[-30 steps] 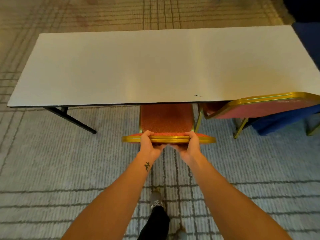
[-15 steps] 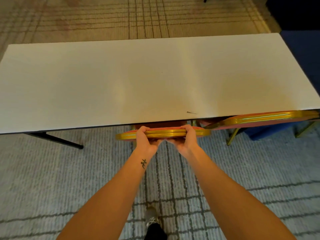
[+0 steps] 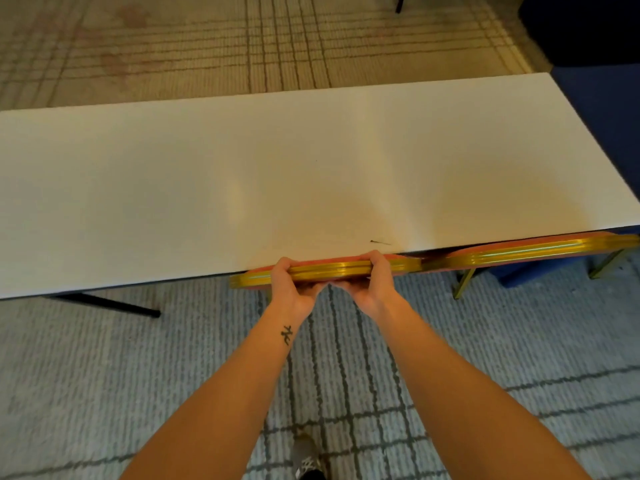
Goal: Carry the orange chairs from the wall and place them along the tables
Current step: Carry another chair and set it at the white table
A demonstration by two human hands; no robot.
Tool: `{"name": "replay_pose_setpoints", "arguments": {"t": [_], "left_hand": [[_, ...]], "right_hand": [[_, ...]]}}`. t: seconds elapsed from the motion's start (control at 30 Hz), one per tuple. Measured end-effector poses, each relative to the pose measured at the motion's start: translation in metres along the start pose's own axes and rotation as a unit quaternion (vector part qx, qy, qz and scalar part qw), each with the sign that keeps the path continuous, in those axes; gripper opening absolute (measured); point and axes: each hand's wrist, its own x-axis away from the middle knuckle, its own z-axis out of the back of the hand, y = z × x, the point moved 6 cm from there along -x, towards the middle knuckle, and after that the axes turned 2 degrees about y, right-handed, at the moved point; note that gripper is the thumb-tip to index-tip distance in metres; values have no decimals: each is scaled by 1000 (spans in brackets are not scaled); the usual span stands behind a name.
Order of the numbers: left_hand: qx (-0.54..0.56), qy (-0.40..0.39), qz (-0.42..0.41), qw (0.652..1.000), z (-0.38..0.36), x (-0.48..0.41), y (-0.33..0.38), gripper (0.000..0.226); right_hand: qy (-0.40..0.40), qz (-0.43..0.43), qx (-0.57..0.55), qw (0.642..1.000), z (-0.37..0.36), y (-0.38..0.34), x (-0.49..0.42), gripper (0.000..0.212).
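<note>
**Head view.** Shows an orange chair, gold-framed, tucked under the near edge of the white table, with only the top rail of its backrest visible at centre. Left hand and right hand side by side, each curled round and clamped on that rail, heels of the palms nearly touching.

Just to the right, a second orange chair, already parked along the same edge, its frame almost meeting the first.

Judged as the closing step of one placement: seat apparently home, release pending. Room for more chairs along the left part of the near edge; number left at the wall not visible.

Around:
- a black table leg at near left
- grey lined carpet underfoot
- a shoe at the bottom edge
- a blue-draped surface at far right
- a dark furniture leg at the far top

Nothing visible between chair and table; closest obstacle the neighbouring chair's frame.
</note>
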Motion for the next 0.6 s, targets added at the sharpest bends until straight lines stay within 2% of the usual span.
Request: {"name": "replay_pose_setpoints", "arguments": {"t": [0.13, 0.27, 0.33, 0.5, 0.6], "left_hand": [[4, -16, 4, 1000, -4, -2, -2, 18], [6, -75, 18, 997, 5, 5, -5, 75], [7, -84, 24, 996, 12, 8, -3, 89], [14, -89, 28, 996, 20, 39, -12, 89], [22, -87, 7, 996, 26, 79, -14, 89]], "right_hand": [[-3, 13, -5, 1000, -2, -5, 1, 15], [-6, 13, -18, 1000, -3, 7, 19, 46], [-5, 7, -28, 1000, -1, 15, 28, 61], [-33, 6, -46, 998, 1, 19, 61, 58], [-60, -8, 1, 998, -5, 21, 90, 60]]}}
